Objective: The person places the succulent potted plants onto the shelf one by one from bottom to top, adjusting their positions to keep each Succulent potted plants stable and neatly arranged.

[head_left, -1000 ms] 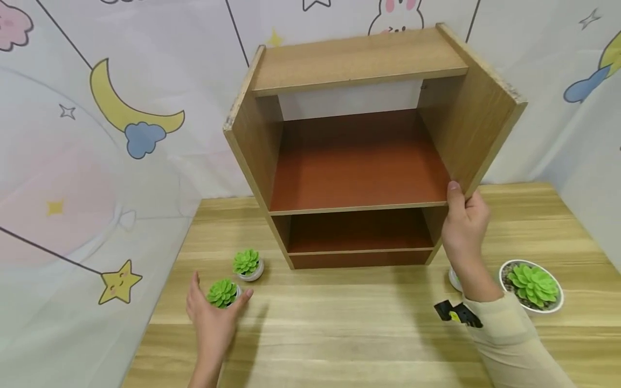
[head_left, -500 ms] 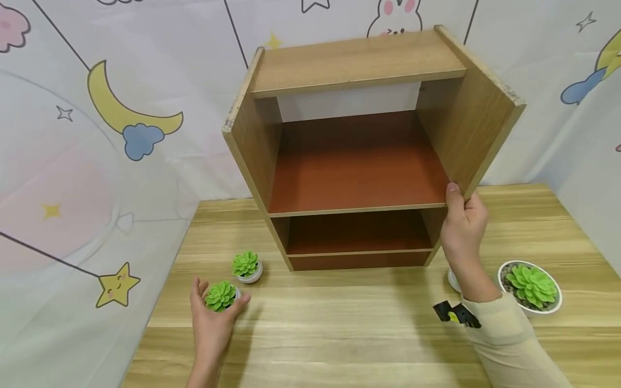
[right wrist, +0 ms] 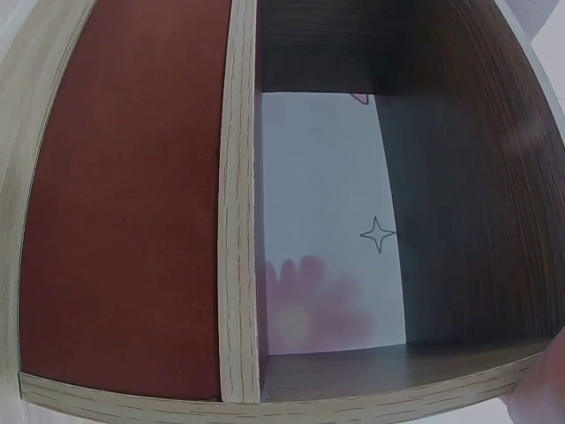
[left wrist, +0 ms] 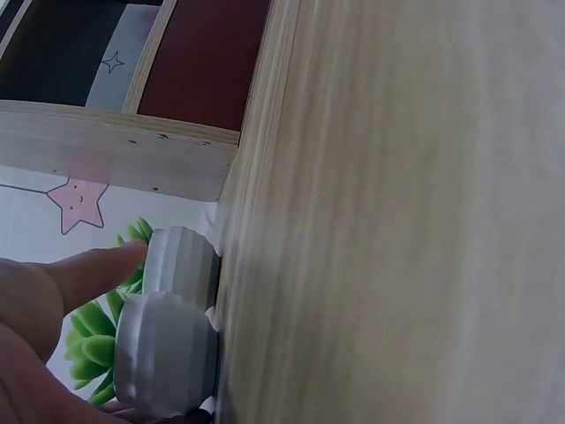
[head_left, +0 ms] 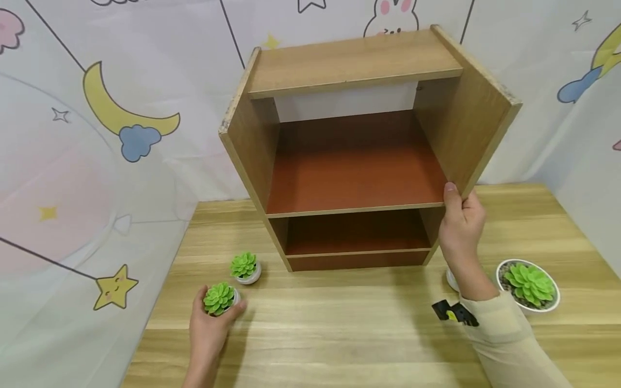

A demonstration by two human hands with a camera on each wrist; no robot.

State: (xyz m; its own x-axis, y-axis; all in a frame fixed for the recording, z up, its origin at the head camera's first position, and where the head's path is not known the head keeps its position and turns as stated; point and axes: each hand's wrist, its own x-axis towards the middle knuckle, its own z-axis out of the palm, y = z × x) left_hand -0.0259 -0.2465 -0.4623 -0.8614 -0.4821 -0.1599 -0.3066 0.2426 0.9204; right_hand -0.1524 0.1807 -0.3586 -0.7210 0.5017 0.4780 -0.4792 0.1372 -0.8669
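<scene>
A wooden shelf unit (head_left: 359, 161) with red-brown boards stands at the back of the table. My right hand (head_left: 461, 231) grips the front edge of its right side panel; only a bit of that hand (right wrist: 540, 393) appears in the right wrist view. At lower left, my left hand (head_left: 208, 331) is spread around a small green succulent (head_left: 219, 298) in a white pot (left wrist: 166, 353), thumb straight on one side and fingers on the other. Whether it touches the pot is unclear. Just behind is a second small succulent (head_left: 243, 265), its pot (left wrist: 184, 265) near the thumb.
A larger succulent in an oval white pot (head_left: 528, 285) stands at the right. Another white pot (head_left: 452, 280) is partly hidden behind the right wrist. Behind the wooden table (head_left: 330, 328) hangs a cloth (head_left: 194, 134) printed with moons, stars and a rabbit.
The left hand's thumb and fingers have drawn closer around the nearer small plant. My right hand keeps its grip on the shelf, and the head view has shifted slightly.
</scene>
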